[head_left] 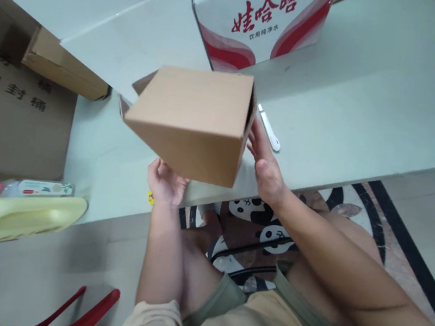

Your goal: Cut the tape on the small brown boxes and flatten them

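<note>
A brown cardboard box (pixel 198 99) is held up above the table, tilted, with flaps standing out at its left end. My left hand (pixel 167 181) supports it from below at the near left, palm turned up and fingers partly hidden by the box. Against the box's right end lies my right hand (pixel 266 165), its fingers stretched along that side and their tips partly out of sight. On the table just right of this hand rests a small knife with a white handle (pixel 270 130).
A white carton with red lettering (pixel 264 22) stands behind the box, beside a large white box (pixel 138 35). Larger brown cartons (pixel 14 114) are at the left. A bottle (pixel 7 189) and a pale yellow plastic piece (pixel 27 215) lie near the left edge. The table's front edge (pixel 342 183) runs below.
</note>
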